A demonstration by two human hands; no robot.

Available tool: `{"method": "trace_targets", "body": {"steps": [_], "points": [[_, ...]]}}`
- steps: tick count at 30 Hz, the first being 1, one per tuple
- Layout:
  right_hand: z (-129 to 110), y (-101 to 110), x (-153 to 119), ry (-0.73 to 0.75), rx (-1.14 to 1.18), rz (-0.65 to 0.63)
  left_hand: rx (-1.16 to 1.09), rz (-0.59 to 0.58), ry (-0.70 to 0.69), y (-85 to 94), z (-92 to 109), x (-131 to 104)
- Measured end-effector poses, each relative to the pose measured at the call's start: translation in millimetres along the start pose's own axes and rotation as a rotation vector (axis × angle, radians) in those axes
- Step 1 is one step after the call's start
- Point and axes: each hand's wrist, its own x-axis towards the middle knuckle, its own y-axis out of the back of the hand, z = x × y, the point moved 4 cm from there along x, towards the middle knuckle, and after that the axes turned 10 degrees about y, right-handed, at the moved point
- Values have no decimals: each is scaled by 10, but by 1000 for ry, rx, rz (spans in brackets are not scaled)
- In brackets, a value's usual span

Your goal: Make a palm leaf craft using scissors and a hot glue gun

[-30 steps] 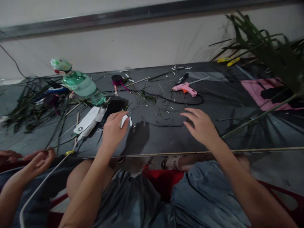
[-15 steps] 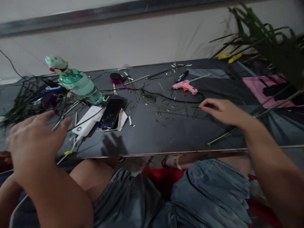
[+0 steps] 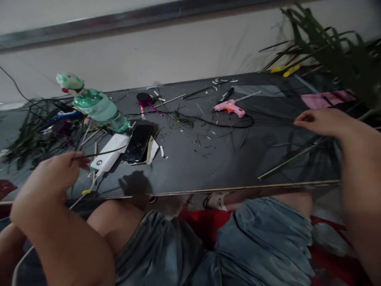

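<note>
My left hand (image 3: 56, 172) is at the left front of the table, its thumb and fingers pinched on a thin green stem (image 3: 102, 152). That stem reaches right across a white power bank (image 3: 108, 153), beside a black phone (image 3: 138, 143). Over on the right, my right hand (image 3: 323, 122) is closed, the fingertips pressed together on a thin dark green leaf strip (image 3: 275, 115). Motion blurs this strip, which trails left toward a pink glue gun (image 3: 230, 107). Below the right hand lies a long leaf stalk (image 3: 287, 161).
A green liquid-filled bottle (image 3: 99, 107) leans behind the power bank. Leaf cuttings (image 3: 26, 133) are heaped at the left. Large leaves (image 3: 333, 51) overhang the right side, near yellow-handled scissors (image 3: 291, 71) and a pink sheet (image 3: 324, 99). A black cable (image 3: 208, 120) crosses the table.
My left hand was spread open and has closed on the stem. My right hand has moved right from beside the glue gun's cable, drawing the leaf strip along.
</note>
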Motion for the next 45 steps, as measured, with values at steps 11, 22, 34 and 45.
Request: {"method": "trace_targets", "body": {"steps": [11,22,34,45], "points": [[-3051,-392,-135,143,694,-1,-1196,-605,11,-1502,1602,-135],[-3497,-589,-269,116,801,40,-1722,-955,229,-1722,1890,-224],[-3484,-689,-426,-118,958,82,-1266,-750,15,-1845,1697,-172],[-3540,-906,-543,-318,1421,-95,-1235,-534,187,-2075,1639,-82]]}}
